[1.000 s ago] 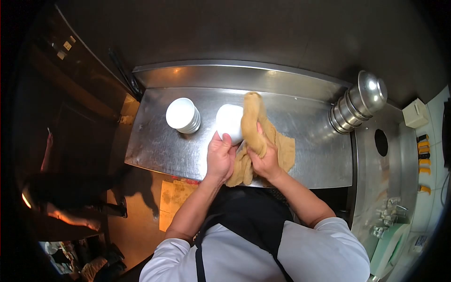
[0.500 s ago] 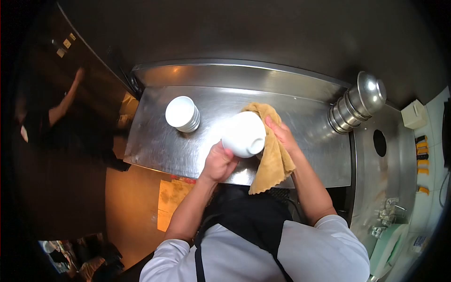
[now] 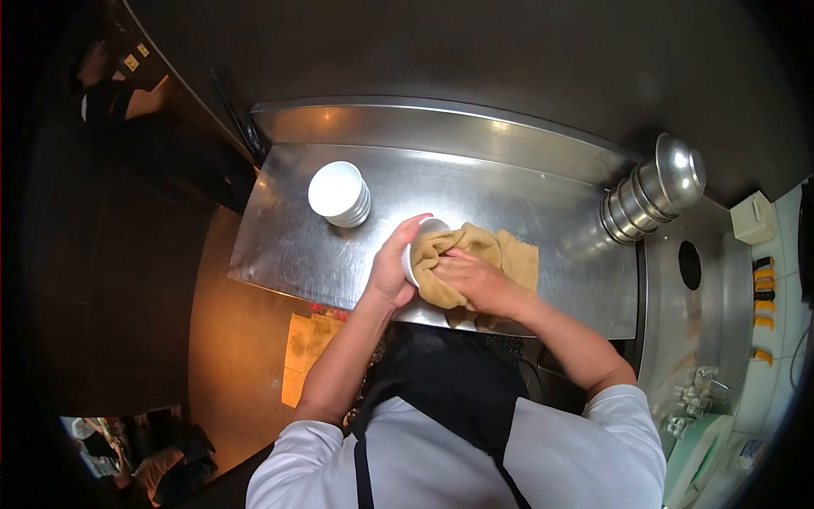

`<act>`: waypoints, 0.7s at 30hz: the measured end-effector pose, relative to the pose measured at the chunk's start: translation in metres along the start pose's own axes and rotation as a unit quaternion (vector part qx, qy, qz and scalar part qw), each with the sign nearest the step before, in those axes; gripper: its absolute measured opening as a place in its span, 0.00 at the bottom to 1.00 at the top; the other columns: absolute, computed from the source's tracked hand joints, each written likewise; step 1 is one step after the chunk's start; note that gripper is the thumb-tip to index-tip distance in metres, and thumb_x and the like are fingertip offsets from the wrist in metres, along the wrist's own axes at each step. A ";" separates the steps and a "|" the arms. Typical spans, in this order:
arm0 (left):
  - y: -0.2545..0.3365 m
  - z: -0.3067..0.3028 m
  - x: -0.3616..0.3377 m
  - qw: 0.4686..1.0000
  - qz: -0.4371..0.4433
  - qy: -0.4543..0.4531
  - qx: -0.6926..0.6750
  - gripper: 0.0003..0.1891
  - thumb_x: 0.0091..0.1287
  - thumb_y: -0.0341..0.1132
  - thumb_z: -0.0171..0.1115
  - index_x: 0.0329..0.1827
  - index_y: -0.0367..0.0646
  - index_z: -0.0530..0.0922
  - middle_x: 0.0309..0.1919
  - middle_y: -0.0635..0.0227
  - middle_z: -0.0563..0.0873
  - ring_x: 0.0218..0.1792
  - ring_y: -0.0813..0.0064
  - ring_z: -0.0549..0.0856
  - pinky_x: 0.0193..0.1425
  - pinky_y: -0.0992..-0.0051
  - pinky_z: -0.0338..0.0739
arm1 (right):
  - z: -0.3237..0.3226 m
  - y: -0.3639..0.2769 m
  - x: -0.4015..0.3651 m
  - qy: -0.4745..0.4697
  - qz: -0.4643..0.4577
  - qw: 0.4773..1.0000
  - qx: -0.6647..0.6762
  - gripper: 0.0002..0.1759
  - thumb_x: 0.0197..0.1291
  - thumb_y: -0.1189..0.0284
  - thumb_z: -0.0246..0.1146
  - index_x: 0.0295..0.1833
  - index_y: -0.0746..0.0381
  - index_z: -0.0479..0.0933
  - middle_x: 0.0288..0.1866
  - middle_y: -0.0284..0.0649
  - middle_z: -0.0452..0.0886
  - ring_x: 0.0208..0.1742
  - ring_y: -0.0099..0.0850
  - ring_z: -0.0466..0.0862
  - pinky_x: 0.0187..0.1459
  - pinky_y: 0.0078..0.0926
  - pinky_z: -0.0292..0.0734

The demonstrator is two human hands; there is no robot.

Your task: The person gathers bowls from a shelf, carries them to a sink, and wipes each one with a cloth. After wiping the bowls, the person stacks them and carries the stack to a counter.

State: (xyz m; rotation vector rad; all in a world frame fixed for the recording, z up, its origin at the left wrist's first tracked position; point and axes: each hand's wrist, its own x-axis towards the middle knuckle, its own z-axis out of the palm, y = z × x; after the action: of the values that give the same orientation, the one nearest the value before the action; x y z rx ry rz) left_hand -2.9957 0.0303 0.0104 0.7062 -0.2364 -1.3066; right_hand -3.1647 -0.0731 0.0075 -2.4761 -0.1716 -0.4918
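My left hand (image 3: 393, 265) grips a white bowl (image 3: 410, 260) from its left side, with the bowl's mouth turned toward the right. A tan cloth (image 3: 439, 284) is bunched inside the bowl and hangs out over its right side. With its fingers pushed into the folds, my right hand (image 3: 479, 280) presses the cloth into the bowl; its fingertips are partly hidden. To the left on the steel table stands a stack of white bowls (image 3: 337, 193).
The steel table (image 3: 280, 246) has a raised back edge. Nested metal bowls (image 3: 649, 191) lean at its right end, beside a steel counter with a round hole (image 3: 688, 265). Yellow-handled tools (image 3: 764, 297) hang on the right wall. Another person (image 3: 144, 97) is at the far left.
The bowl has turned from showing its outside to opening rightward. My right hand has moved with the cloth from the bowl's outer side into its mouth. The other person has shifted.
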 end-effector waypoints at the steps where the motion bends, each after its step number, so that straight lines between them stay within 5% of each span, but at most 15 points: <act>1: 0.002 0.003 -0.001 1.000 -0.009 0.013 -0.014 0.22 0.74 0.46 0.54 0.62 0.39 0.75 0.54 0.57 0.83 0.56 0.63 0.83 0.64 0.63 0.76 | -0.005 0.005 -0.002 0.004 -0.017 0.999 0.044 0.28 0.48 0.85 0.62 0.59 0.64 0.78 0.58 0.46 0.82 0.63 0.43 0.79 0.73 0.49 0.64; 4: 0.012 -0.005 -0.002 0.996 -0.056 0.002 -0.073 0.23 0.75 0.49 0.50 0.61 0.40 0.75 0.54 0.57 0.84 0.56 0.61 0.83 0.64 0.61 0.76 | -0.021 0.006 -0.014 0.150 0.222 0.946 0.182 0.30 0.45 0.85 0.65 0.60 0.66 0.76 0.58 0.49 0.81 0.66 0.45 0.78 0.72 0.46 0.67; 5: 0.017 -0.009 -0.003 0.995 -0.065 0.006 -0.069 0.28 0.73 0.56 0.52 0.60 0.40 0.77 0.53 0.57 0.85 0.54 0.60 0.85 0.63 0.58 0.78 | -0.021 0.007 -0.013 0.146 0.185 0.962 0.135 0.29 0.47 0.80 0.66 0.60 0.67 0.76 0.59 0.49 0.80 0.67 0.45 0.77 0.71 0.45 0.66; 10: 0.005 0.002 0.001 0.984 -0.148 -0.032 -0.093 0.27 0.76 0.54 0.48 0.63 0.39 0.75 0.59 0.56 0.82 0.55 0.61 0.85 0.63 0.58 0.79 | -0.019 0.001 0.007 0.145 0.007 0.984 -0.105 0.31 0.58 0.60 0.70 0.61 0.69 0.75 0.65 0.52 0.77 0.72 0.48 0.71 0.71 0.45 0.65; 12: -0.002 -0.019 0.006 0.965 -0.154 -0.173 -0.121 0.25 0.77 0.49 0.47 0.64 0.38 0.73 0.59 0.57 0.81 0.57 0.63 0.84 0.65 0.60 0.77 | -0.016 -0.016 0.019 -0.062 -0.095 0.979 -0.169 0.40 0.60 0.45 0.64 0.65 0.66 0.72 0.71 0.53 0.71 0.76 0.47 0.65 0.74 0.46 0.60; 16: -0.013 -0.004 -0.001 0.993 -0.067 0.003 0.098 0.21 0.76 0.44 0.50 0.60 0.35 0.75 0.53 0.58 0.84 0.53 0.68 0.84 0.61 0.67 0.78 | -0.004 0.006 0.007 -0.126 -0.007 0.980 -0.154 0.40 0.63 0.44 0.60 0.70 0.63 0.67 0.74 0.54 0.65 0.75 0.48 0.64 0.76 0.51 0.51; 17: -0.016 -0.006 0.002 0.981 -0.006 0.023 0.190 0.20 0.76 0.42 0.50 0.59 0.34 0.76 0.52 0.58 0.84 0.52 0.69 0.84 0.60 0.68 0.78 | 0.010 -0.009 0.003 -0.129 0.128 0.977 -0.113 0.36 0.66 0.48 0.59 0.68 0.64 0.69 0.69 0.55 0.70 0.72 0.49 0.67 0.76 0.52 0.49; 18: -0.018 -0.010 0.008 0.957 0.058 0.043 0.279 0.19 0.76 0.41 0.51 0.58 0.34 0.77 0.50 0.59 0.84 0.52 0.70 0.84 0.59 0.70 0.78 | 0.037 -0.009 0.003 0.047 0.055 0.991 -0.109 0.32 0.67 0.52 0.59 0.65 0.65 0.70 0.63 0.55 0.75 0.67 0.50 0.71 0.74 0.54 0.53; 19: -0.026 -0.026 0.015 0.919 0.132 0.039 0.370 0.18 0.75 0.41 0.53 0.55 0.34 0.79 0.48 0.59 0.84 0.49 0.72 0.83 0.57 0.72 0.77 | 0.046 -0.021 0.007 0.056 0.195 0.972 0.117 0.30 0.65 0.54 0.61 0.64 0.65 0.71 0.61 0.53 0.76 0.66 0.49 0.72 0.73 0.54 0.55; 20: -0.024 -0.024 0.013 0.938 0.133 0.056 0.315 0.18 0.75 0.41 0.53 0.55 0.34 0.79 0.48 0.59 0.84 0.50 0.72 0.83 0.58 0.73 0.77 | 0.049 -0.031 0.010 0.059 0.325 0.882 0.336 0.29 0.64 0.56 0.63 0.63 0.65 0.72 0.59 0.52 0.77 0.65 0.49 0.74 0.72 0.55 0.58; 21: -0.021 -0.020 0.009 0.953 0.132 0.073 0.262 0.18 0.75 0.41 0.52 0.55 0.34 0.79 0.48 0.59 0.84 0.50 0.72 0.83 0.58 0.73 0.77 | 0.048 -0.033 0.012 0.049 0.305 0.880 0.360 0.28 0.63 0.58 0.64 0.62 0.65 0.72 0.59 0.53 0.77 0.64 0.49 0.74 0.71 0.54 0.60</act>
State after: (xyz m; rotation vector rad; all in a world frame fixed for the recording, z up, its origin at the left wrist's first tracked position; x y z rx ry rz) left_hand -2.9990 0.0272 -0.0192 1.1734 -0.5514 -0.9312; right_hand -3.1469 -0.0184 -0.0063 -1.6380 0.3991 -0.2129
